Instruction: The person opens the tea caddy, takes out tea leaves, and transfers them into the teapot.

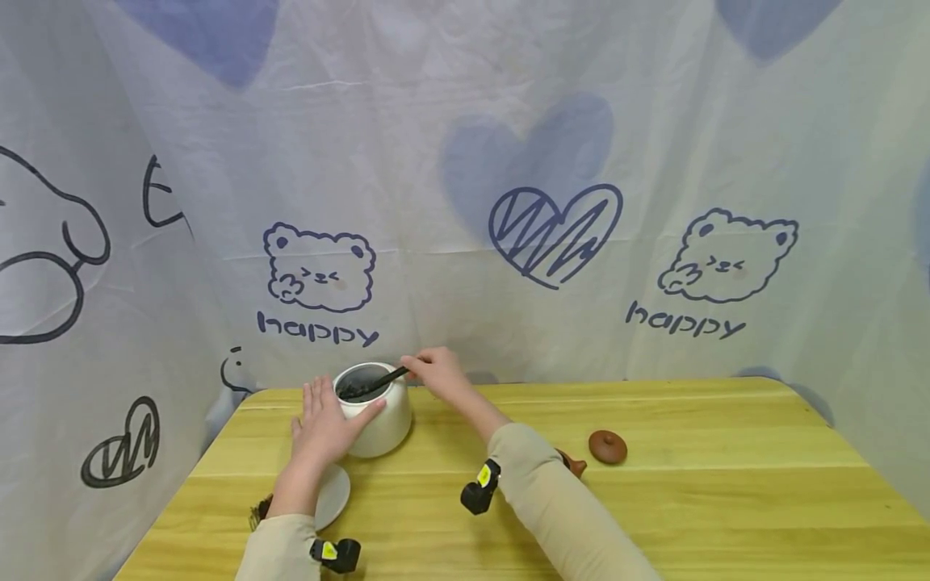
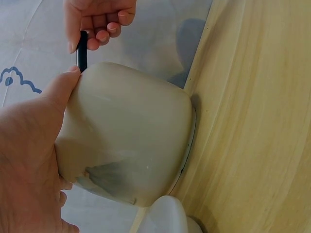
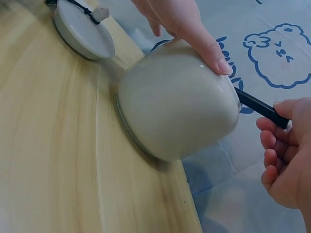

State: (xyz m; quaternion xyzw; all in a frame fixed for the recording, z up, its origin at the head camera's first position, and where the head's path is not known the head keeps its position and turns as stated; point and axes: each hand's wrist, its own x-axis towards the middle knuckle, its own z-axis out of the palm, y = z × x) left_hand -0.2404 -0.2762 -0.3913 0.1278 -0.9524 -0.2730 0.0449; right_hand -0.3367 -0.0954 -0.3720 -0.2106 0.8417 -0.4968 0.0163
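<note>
A white rounded jar (image 1: 385, 428) stands at the back left of the table, its open mouth showing dark contents (image 1: 356, 391). My left hand (image 1: 324, 424) grips it from the left, thumb along the front of the rim and fingers round the far side. In the left wrist view a grey-green painted mark (image 2: 109, 179) shows on the jar (image 2: 131, 121). My right hand (image 1: 438, 373) pinches the end of a slim black handle (image 3: 260, 108) between thumb and fingers. That tool slants down into the jar's mouth, its lower end hidden among the contents.
A white lid (image 3: 82, 29) with a knob and dark cord lies by the jar, partly behind my left forearm. Right of my right sleeve are a brown clay lid (image 1: 607, 447) and a brown spout (image 1: 576, 466), the rest hidden. A printed cloth (image 1: 436, 202) hangs behind the table.
</note>
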